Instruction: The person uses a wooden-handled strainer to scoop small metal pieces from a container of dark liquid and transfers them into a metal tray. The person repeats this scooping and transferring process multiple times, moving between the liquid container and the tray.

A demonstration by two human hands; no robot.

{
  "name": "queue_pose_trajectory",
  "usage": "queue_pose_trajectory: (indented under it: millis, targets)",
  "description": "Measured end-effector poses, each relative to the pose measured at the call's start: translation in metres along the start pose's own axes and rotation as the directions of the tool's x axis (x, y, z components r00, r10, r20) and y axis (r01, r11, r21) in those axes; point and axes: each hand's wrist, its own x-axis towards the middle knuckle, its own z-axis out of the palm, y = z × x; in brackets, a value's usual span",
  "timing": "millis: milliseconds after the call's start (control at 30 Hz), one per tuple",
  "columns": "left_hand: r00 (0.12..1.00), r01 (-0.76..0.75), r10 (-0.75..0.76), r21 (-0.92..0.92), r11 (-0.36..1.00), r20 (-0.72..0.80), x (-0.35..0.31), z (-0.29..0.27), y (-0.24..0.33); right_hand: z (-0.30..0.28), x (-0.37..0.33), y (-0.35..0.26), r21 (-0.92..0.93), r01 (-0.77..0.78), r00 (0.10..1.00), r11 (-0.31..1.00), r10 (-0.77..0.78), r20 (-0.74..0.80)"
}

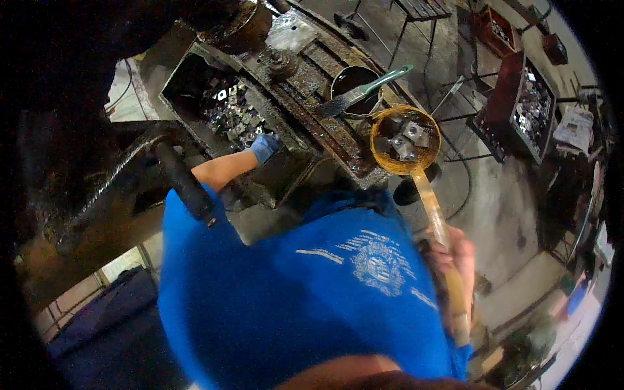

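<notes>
My right hand (455,253) is wrapped round the pale wooden handle of a round yellow strainer (374,151), held out to the right of the machine bed. Several small square metal plates (406,142), some with a hole, lie inside it. My left hand (265,148), in a blue glove, is at the near edge of a dark metal bin (179,81) filled with loose metal pieces (235,116). The glove's fingers are too dark and small to make out. Between the hands, a green-handled paintbrush (364,93) rests across a round can (334,78) of dark liquid.
The oily machine bed (318,120) runs diagonally in front of me. A black lever handle (185,182) juts out by my left arm. At the right, a red-brown box (507,97) of metal parts sits on a stand. A cable snakes over the grey floor (500,195).
</notes>
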Motion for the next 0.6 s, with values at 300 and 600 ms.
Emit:
queue_pose_trajectory:
  millis: [300,600]
  targets:
    - [0.992,-0.127,0.127,0.063,0.99,-0.007,-0.014,-0.092,0.035,0.011,-0.003,0.007,-0.168,0.08,0.986,0.983,-0.102,-0.129]
    - [0.975,0.109,-0.219,-0.752,0.65,-0.048,0.051,0.082,-0.009,0.009,0.0,0.005,-0.111,0.052,0.99,0.992,-0.065,-0.121]
